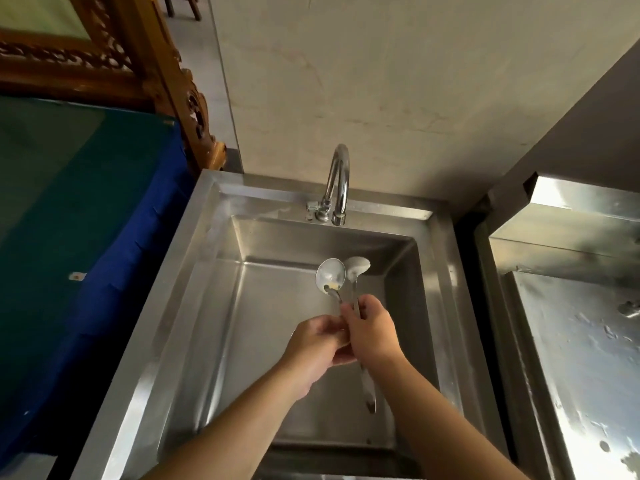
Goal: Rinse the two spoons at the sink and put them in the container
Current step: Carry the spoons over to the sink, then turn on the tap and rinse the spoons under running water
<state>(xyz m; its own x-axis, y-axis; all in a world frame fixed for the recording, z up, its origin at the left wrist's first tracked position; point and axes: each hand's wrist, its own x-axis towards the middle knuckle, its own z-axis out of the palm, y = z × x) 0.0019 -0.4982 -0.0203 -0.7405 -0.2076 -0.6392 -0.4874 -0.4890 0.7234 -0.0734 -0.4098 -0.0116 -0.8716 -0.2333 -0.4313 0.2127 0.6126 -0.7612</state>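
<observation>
Two metal spoons are held side by side over the steel sink (429,292), bowls pointing away from me. The left spoon (330,273) faces up and carries a yellowish smear near its neck. The right spoon (356,266) is turned on edge; its long handle runs down past my right wrist. My left hand (315,344) grips the left spoon's handle. My right hand (372,334) pinches the right spoon's handle, thumb touching the left hand's fingers. The curved faucet (339,181) stands behind the spoons; no water flows from it. No container is visible.
A second steel basin or counter (571,341), wet and glaring, lies to the right across a dark gap. A blue-and-green covered surface (86,220) sits left of the sink, with a carved wooden frame (162,74) behind it. A beige wall rises behind the faucet.
</observation>
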